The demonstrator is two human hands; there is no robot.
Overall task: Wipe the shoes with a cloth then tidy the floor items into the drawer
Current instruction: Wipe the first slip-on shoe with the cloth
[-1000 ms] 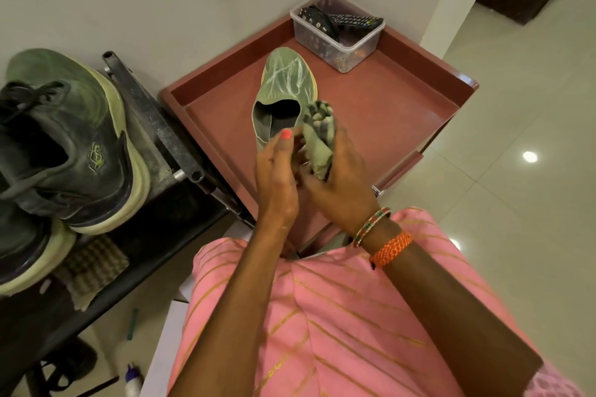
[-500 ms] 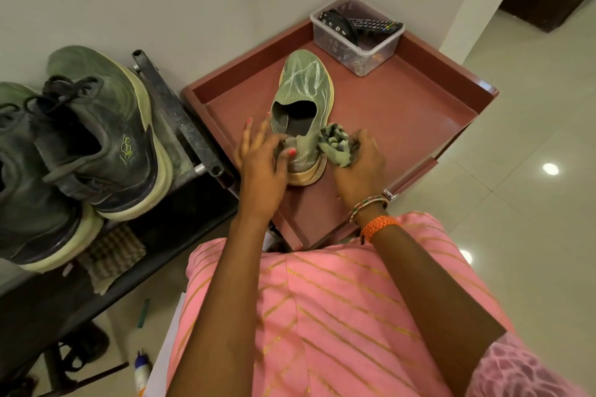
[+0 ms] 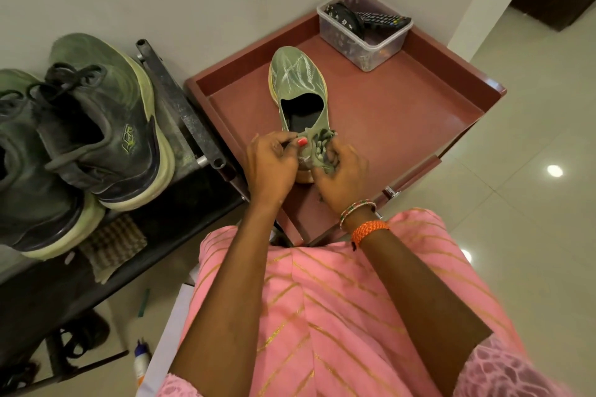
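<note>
Head view: since half a second ago the green slip-on shoe [image 3: 298, 90] has stayed flat on the red-brown surface [image 3: 403, 126], toe pointing away toward the wall, but both hands have drawn together at its heel. The left hand [image 3: 269, 167], which lay with fingers spread along the shoe's near side, now has its fingers curled and pinches the heel collar, the red-painted thumbnail lying on the fabric. The right hand [image 3: 342, 177], earlier beside the shoe, now presses the bunched green cloth [image 3: 322, 147] against the back of the heel, its fingers curled round the wad. The cloth touches the heel collar and lies between the two hands; how much of the heel it covers is hard to judge, since the hands hide it.

A clear plastic box [image 3: 366, 37] holding dark remotes stands in the far corner of the surface, well apart from the shoe. To the left, a pair of dark sneakers [image 3: 106, 126] sits on a black rack [image 3: 193, 126].
</note>
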